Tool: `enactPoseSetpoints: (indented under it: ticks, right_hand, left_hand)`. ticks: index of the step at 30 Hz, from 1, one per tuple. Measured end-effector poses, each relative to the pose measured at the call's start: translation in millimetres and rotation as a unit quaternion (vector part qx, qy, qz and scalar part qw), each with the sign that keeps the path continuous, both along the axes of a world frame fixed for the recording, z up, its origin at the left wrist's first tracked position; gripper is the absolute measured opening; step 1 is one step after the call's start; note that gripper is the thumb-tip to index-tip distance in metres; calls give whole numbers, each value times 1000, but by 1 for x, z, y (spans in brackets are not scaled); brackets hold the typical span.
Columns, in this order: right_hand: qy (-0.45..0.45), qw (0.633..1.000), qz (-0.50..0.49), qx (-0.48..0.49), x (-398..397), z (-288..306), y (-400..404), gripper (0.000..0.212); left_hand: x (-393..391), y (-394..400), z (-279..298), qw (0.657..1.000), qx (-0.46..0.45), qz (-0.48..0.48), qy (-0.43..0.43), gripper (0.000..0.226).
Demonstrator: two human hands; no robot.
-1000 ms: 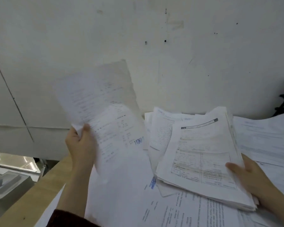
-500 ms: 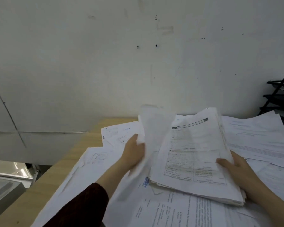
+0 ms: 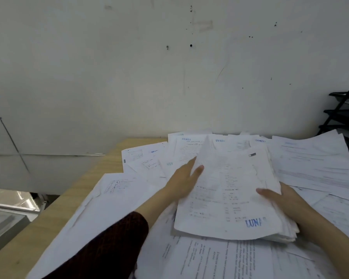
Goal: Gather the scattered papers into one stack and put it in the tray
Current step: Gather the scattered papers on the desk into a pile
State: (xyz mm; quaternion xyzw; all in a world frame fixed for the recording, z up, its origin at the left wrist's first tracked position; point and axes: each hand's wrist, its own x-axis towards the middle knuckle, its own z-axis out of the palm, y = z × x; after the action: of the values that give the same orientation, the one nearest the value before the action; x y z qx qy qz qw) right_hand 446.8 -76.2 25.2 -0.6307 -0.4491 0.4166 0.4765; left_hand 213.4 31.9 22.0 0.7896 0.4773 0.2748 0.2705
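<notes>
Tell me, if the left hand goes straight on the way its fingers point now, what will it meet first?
Probably the left edge of the thick white paper stack: the left hand already lies against it, fingers pointing up and right. Depth there is unclear.

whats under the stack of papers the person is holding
The stack lies on more loose sheets spread over the wooden table. The table surface directly beneath is covered, so whether anything else lies there cannot be seen.
</notes>
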Motion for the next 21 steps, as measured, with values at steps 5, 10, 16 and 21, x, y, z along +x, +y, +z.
enactPoseSetpoints:
  ticks: [5, 10, 16, 21]
  right_hand:
    - [-22, 999, 2, -23, 7, -7, 2, 26]
    - [-32, 999, 3, -21, 8, -9, 4, 26]
    - [-58, 998, -6, -25, 9, -12, 9, 31]
    - [-57, 998, -3, -12, 8, -11, 10, 25]
  left_hand:
    - [-64, 43, 3, 966, 24, 193, 173, 68]
    - [-143, 64, -5, 885, -79, 370, 271, 77]
    - [-156, 83, -16, 893, -81, 371, 242, 70]
    - [-147, 94, -12, 912, -43, 401, -68, 16]
